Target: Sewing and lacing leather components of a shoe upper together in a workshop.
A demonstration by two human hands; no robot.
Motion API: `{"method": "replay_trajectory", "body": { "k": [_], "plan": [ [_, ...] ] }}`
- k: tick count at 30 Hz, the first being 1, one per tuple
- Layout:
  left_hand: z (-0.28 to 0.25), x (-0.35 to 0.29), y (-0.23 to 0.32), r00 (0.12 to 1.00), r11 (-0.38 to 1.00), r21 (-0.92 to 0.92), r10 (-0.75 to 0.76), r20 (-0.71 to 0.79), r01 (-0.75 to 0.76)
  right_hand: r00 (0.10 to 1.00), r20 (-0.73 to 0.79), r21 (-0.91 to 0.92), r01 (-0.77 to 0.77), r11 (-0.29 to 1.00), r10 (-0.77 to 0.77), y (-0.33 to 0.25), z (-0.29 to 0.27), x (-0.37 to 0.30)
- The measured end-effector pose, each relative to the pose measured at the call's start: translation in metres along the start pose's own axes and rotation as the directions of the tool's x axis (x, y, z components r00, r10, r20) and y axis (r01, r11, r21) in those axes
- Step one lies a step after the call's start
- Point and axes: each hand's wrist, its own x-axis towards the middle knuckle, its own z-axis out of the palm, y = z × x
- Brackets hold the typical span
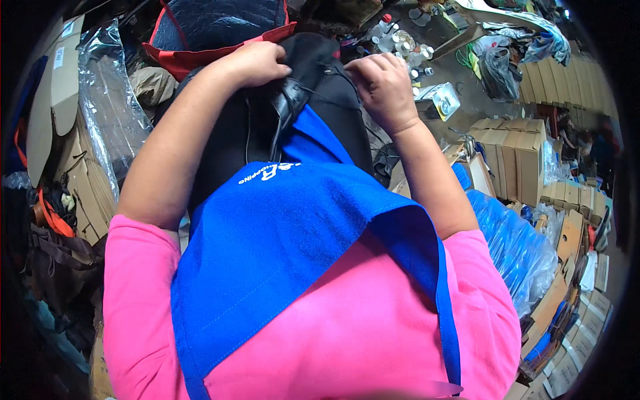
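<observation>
Left hand: the left hand is resting at upper centre of the frame, fingers curled and pressed together over the top edge of a black fabric bag; the fingertips are tucking into the cloth and are hidden there.
Right hand: the right hand is working just right of centre near the top, fingers bent and bunched, pinching a fold of the same black fabric at its upper right edge.
Black bag: it is lying in the upper middle of the frame between both hands, soft and matte, rounded at the top, with a thin dark cord and a stiffer, shinier black strap running down its middle.
Apron: a blue woven apron is filling the centre, its cloth coarse-grained with visible stitching along the hems, folding out in a triangular flap to the right.
Shirt: smooth bright pink sleeves are showing at lower left and lower right.
Surroundings: a quilted dark pad with red trim is lying at the top, crinkled clear plastic wrap at upper left, flat brown cardboard boxes stacked at right, and a glossy blue plastic bag bulging at right.
</observation>
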Motion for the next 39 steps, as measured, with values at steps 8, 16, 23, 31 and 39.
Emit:
{"method": "replay_trajectory", "body": {
  "k": [8,16,23,31,39],
  "plan": [
    [-0.003,-0.011,-0.013,0.992,0.799,-0.589,0.069,-0.107,-0.119,0.92,0.17,0.286,-0.388,0.876,0.352,0.01,0.028,-0.019],
    [0.002,-0.022,-0.013,0.96,0.008,-0.968,-0.136,0.247,0.25,0.61,0.792,0.574,-0.73,0.372,-0.026,0.013,-0.062,-0.046],
    [0.017,-0.021,-0.018,0.98,-0.068,-0.978,-0.009,0.198,0.197,0.68,0.575,0.482,-0.731,0.483,0.455,0.017,-0.049,-0.047],
    [0.032,-0.028,-0.013,0.986,-0.225,-0.974,0.165,-0.036,0.002,0.762,0.569,0.487,-0.616,0.619,0.311,0.003,0.026,0.042],
    [0.038,-0.021,-0.011,1.0,0.076,-0.997,-0.008,-0.008,-0.007,0.616,0.781,0.458,-0.676,0.577,0.101,0.011,0.026,0.039]
  ]
}}
